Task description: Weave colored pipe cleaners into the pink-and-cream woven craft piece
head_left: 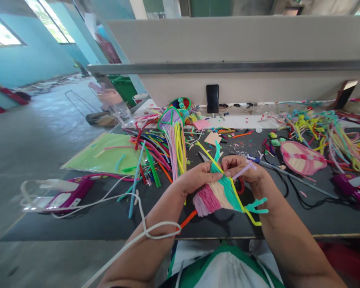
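A striped panel of pipe cleaners (213, 197) in lilac, pink, cream and teal is held up above the dark table. My left hand (200, 177) grips its upper left side, thumb on top. Along the right edge runs a yellow pipe cleaner (237, 195), bent at its lower end. Teal ends (257, 205) stick out beyond it. My right hand (242, 170) is closed in a pinch at that edge, where a short lilac pipe cleaner (242, 170) crosses its fingers; the exact grip is partly hidden. Scissors (240, 187) with a red handle lie beneath, mostly covered.
Loose pipe cleaners (151, 154) and a green plastic packet (103, 152) lie left. A white cable (143, 224) crosses my left forearm. At right are a pink striped shape (302, 158), a glue gun (253, 159) and a purple power strip (352, 190). A phone (212, 99) leans behind.
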`<action>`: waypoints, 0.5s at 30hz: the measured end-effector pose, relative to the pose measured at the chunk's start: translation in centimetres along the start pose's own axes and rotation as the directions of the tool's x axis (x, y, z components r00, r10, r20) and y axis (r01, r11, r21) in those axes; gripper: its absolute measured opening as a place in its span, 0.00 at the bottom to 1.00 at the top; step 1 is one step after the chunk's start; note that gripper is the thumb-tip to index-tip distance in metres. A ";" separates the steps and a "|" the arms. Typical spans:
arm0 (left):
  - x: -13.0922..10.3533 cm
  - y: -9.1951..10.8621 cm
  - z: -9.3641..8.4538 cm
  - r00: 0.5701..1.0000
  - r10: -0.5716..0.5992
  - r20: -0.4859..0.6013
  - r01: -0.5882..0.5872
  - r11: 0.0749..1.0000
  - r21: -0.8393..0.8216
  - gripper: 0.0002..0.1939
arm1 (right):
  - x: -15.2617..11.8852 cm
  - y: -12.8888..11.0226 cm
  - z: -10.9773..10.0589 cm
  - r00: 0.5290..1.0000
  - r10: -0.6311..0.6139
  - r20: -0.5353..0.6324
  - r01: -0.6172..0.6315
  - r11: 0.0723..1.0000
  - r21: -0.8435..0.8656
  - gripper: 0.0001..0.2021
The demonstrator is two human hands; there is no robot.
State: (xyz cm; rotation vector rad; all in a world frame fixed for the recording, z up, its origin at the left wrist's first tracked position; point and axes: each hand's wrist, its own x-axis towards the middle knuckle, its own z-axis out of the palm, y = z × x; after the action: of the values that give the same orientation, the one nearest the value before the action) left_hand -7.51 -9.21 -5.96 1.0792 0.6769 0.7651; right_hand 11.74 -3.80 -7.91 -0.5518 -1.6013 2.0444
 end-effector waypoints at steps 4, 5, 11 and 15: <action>-0.1 -0.1 -0.2 0.998 0.022 -0.052 -0.019 0.998 0.064 0.14 | 0.1 0.3 -0.1 1.000 0.007 0.011 -0.007 0.999 0.037 0.09; -0.2 -0.1 -0.3 0.997 0.030 -0.068 -0.025 0.996 0.083 0.14 | 0.1 0.4 -0.2 1.000 0.008 0.014 -0.009 0.999 0.043 0.09; -0.1 0.3 -0.5 0.989 0.108 -0.101 -0.095 0.988 0.126 0.16 | 0.3 0.6 -0.1 1.000 0.017 0.019 -0.018 0.997 0.072 0.10; -0.1 0.6 -1.1 0.982 0.101 -0.160 -0.095 0.994 0.049 0.17 | 0.3 0.4 0.1 1.000 0.017 0.020 -0.018 0.998 0.057 0.10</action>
State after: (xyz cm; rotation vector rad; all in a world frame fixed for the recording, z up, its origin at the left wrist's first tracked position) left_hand -8.49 -8.55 -5.76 1.1025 0.7847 0.9345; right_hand 11.39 -3.77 -8.28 -0.5282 -1.5495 2.1073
